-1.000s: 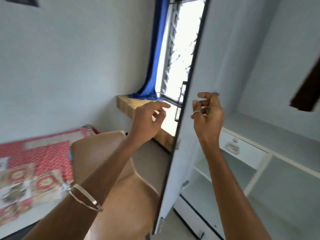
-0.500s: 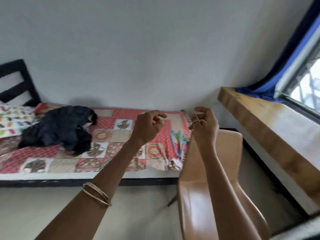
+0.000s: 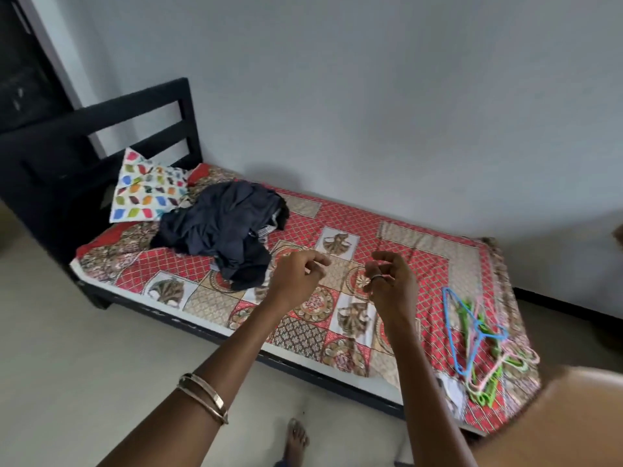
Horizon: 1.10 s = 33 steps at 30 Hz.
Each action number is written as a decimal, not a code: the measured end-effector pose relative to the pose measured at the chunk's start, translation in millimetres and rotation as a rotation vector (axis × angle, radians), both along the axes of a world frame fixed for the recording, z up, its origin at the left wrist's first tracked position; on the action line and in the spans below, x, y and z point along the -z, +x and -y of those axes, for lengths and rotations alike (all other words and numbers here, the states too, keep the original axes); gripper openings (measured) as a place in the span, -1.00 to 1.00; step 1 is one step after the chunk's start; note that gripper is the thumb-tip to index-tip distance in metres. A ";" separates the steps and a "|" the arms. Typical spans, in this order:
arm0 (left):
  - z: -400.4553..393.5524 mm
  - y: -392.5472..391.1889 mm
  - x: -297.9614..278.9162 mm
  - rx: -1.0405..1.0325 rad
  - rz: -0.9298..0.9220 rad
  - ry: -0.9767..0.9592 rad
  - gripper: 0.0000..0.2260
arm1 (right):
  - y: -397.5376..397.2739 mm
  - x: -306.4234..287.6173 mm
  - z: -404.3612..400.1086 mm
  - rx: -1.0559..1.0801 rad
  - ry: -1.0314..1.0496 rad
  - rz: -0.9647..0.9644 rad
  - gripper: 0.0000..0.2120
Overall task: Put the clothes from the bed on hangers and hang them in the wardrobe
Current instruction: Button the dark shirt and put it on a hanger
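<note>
In the middle of the frame: two bare arms reach out over the bed, and both hands are up in the air.
Left hand [image 3: 296, 276]: its fingers are loosely curled. It holds nothing. Two thin bangles [image 3: 205, 397] sit on that arm, lower in the frame.
Right hand [image 3: 392, 281]: its fingers are curled in too, and a ring shows on one finger. It holds nothing that I can see.
Clothes [image 3: 224, 230]: a dark pile, all bunched up, lies on the bed in the left middle of the frame. It is just left of the left hand and not touching it.
Hangers [image 3: 478, 338]: a loose heap of blue, green and pink ones lies on the bed at the lower right, well apart from the clothes.
Bed [image 3: 421, 261]: it has a red patterned cover and stands against the grey wall. Its black headboard [image 3: 141, 129] is at the upper left.
Pillow [image 3: 145, 190]: white with coloured shapes, it leans by the headboard, just beside the clothes.
Foot [image 3: 296, 439]: a bare foot is on the floor at the bottom middle.
Chair [image 3: 573, 416]: a blurry tan shape fills the lower right corner.
</note>
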<state>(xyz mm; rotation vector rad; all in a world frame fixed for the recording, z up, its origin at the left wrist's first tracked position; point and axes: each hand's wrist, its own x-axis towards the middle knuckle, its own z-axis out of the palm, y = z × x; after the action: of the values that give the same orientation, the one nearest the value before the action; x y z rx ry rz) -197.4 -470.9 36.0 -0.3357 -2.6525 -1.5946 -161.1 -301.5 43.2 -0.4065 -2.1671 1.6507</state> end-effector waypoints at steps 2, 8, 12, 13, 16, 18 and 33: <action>4.2 -32.9 13.0 -0.043 0.061 0.002 -0.87 | -41.2 14.8 1.5 -0.042 -0.020 0.047 -0.82; 28.8 -149.4 48.3 -0.209 0.206 -0.073 -0.90 | -177.9 43.0 8.5 -0.165 -0.017 0.207 -0.81; 62.0 -209.2 85.5 -0.370 0.346 -0.134 -0.84 | -256.3 72.3 19.5 -0.226 0.060 0.305 -0.80; 72.9 -220.0 95.2 -0.399 0.386 -0.146 -0.83 | -272.4 79.1 24.4 -0.241 0.060 0.334 -0.79; 106.6 -260.3 127.4 -0.481 0.487 -0.183 -0.78 | -330.7 104.7 47.5 -0.291 0.123 0.401 -0.79; 126.0 -285.0 147.2 -0.518 0.559 -0.199 -0.76 | -366.6 124.4 64.9 -0.322 0.160 0.443 -0.80; 255.4 -480.6 272.6 -0.702 1.074 0.160 -0.81 | -607.6 295.5 221.4 -0.268 -0.276 1.017 -0.85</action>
<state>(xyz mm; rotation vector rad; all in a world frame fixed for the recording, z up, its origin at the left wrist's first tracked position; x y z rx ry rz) -678.0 -726.3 -236.6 1.6799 -2.5547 -1.9468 -768.7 -522.8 -252.3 -1.3218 -2.7397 2.2049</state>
